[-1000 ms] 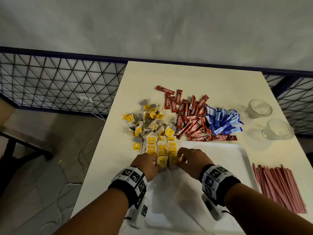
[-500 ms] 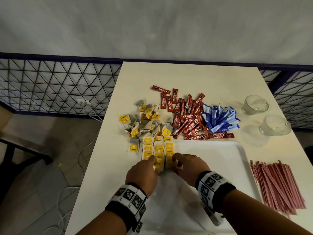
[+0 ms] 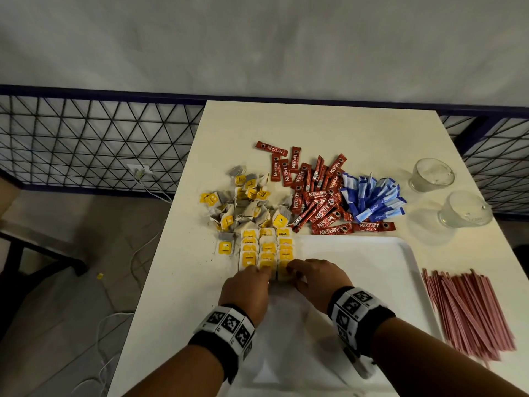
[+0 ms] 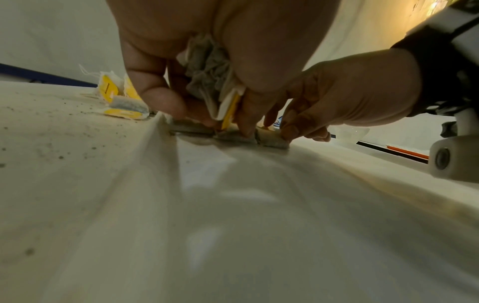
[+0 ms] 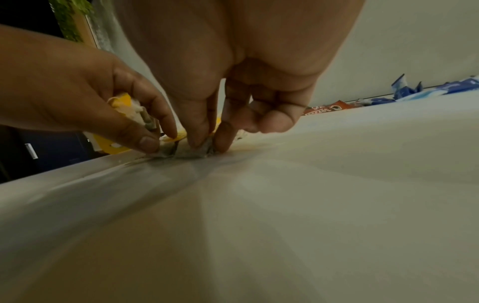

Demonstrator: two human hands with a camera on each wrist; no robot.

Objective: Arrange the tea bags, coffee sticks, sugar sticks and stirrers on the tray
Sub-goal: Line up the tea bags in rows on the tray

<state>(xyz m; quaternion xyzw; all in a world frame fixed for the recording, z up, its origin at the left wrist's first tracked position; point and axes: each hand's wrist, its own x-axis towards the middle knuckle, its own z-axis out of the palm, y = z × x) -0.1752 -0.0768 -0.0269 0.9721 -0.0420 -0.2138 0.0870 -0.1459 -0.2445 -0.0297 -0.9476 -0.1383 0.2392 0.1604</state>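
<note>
At the tray's (image 3: pixel 372 270) far-left corner, three rows of tea bags (image 3: pixel 267 249) lie overlapped. The left hand (image 3: pixel 246 290) clutches a bunch of spare bags against its palm while its fingertips press the rows; the right hand (image 3: pixel 317 277) pinches the nearest bag of the right row. Risk: a nudge fans the rows (light, loosely stacked), or a spare bag slips out. Coffee sticks (image 3: pixel 315 196), sugar sticks (image 3: pixel 372 200) and stirrers (image 3: pixel 469 313) lie on the surface, off the tray.

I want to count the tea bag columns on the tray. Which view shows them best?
The head view: three columns of tea bags seen from above. Both wrist views show only the nearest bags edge-on behind the fingers.
</note>
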